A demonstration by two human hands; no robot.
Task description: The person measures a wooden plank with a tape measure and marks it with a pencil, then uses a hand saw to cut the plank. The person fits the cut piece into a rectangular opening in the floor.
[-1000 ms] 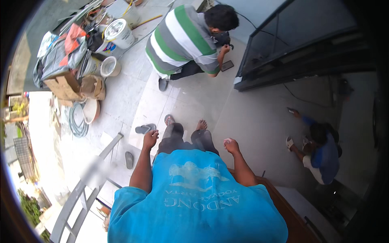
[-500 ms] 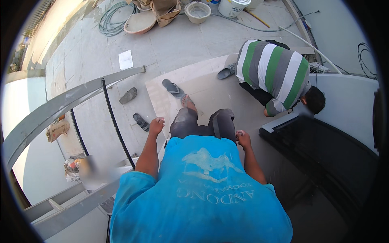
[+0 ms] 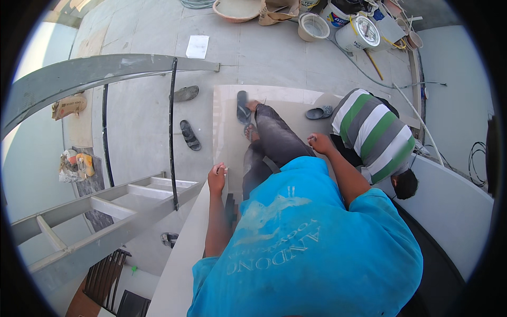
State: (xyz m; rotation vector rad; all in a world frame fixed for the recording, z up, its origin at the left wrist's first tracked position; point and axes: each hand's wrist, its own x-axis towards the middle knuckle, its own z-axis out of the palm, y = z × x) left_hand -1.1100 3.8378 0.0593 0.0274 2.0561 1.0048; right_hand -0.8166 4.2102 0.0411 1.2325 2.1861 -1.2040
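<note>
The left hand (image 3: 217,178) and right hand (image 3: 319,142) hang apart, fingers loosely curled (any grip cannot be told) — the rear foot (image 3: 251,132) appears shod, the front foot (image 3: 254,104) not yet, beside the dark-grey, strapped rubber flip-flop (image 3: 242,99).

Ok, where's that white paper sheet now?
In the head view, the white paper sheet lies on the floor, upper left of centre, just beyond the grey rail near its end.

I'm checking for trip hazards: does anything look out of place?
Yes: a grey slipper and a dark sandal lie loose on the floor near the ladder, ahead and left of the left hand. They look odd because they're scattered at different angles.
</note>
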